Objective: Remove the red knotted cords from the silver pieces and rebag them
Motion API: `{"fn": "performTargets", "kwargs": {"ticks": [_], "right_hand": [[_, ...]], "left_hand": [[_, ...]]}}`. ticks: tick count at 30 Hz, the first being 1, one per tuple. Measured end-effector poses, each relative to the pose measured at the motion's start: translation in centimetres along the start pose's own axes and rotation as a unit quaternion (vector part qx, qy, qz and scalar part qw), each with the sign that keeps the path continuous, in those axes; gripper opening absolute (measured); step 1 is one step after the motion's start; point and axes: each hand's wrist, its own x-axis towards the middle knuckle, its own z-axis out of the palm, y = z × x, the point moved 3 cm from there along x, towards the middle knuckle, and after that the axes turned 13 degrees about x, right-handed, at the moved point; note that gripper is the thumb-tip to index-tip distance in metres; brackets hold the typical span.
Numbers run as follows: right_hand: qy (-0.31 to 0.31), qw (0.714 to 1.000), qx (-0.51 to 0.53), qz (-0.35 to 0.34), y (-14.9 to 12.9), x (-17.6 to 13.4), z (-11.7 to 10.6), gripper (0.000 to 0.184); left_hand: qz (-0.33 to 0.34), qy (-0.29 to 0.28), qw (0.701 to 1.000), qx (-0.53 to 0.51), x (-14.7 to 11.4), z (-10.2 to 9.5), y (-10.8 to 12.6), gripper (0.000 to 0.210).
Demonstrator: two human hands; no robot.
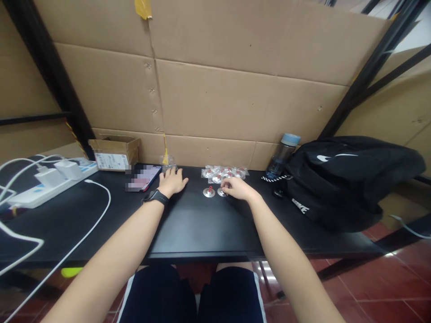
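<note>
My right hand (237, 187) has its fingertips pinched together on a small round silvery disc (221, 192), low over the black table. Just left of it, a matching disc (208, 192) with a red piece on top lies on the table. Behind both is a cluster of similar discs in clear plastic wrappers (220, 172). My left hand (171, 181) rests with fingers spread, palm down. Its fingertips are by some crumpled clear plastic (169, 162), and I cannot tell whether they touch it. A dark watch (156, 196) is on the left wrist.
A phone (146, 178) lies left of my left hand, near an open cardboard box (114, 153). A white power strip (50, 186) with cables occupies the far left. On the right are a bottle (282, 154) and a black backpack (346, 179). Cardboard panels (235, 98) back the table.
</note>
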Motion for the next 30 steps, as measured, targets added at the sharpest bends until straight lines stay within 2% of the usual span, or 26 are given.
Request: {"fn": "performTargets", "kwargs": {"ticks": [3,6,16,23,27,30], "right_hand": [[-0.001,1.0,-0.001,0.005,0.2,0.0,0.1,0.01],[-0.003,1.0,0.0,0.0,0.5,0.1,0.3,0.012],[-0.003,1.0,-0.011,-0.008,0.7,0.3,0.3,0.016],[0.002,1.0,-0.02,-0.006,1.0,0.5,0.4,0.016],[0.0,1.0,-0.016,-0.01,0.8,0.4,0.3,0.015],[-0.005,1.0,-0.021,-0.009,0.5,0.3,0.2,0.015]], "left_hand": [[-0.028,-0.057,0.998,-0.001,0.6,1.1,-1.5,0.066],[0.009,-0.065,0.998,-0.005,0.4,1.0,-0.6,0.064],[0.146,-0.017,0.989,-0.014,-3.7,-1.7,6.4,0.045],[0.167,0.026,0.985,-0.022,-4.8,-2.1,7.3,0.04],[0.262,0.086,0.96,-0.05,-5.3,-3.0,8.0,0.049],[0.32,0.099,0.94,-0.057,-5.8,-3.7,8.9,0.048]]}}
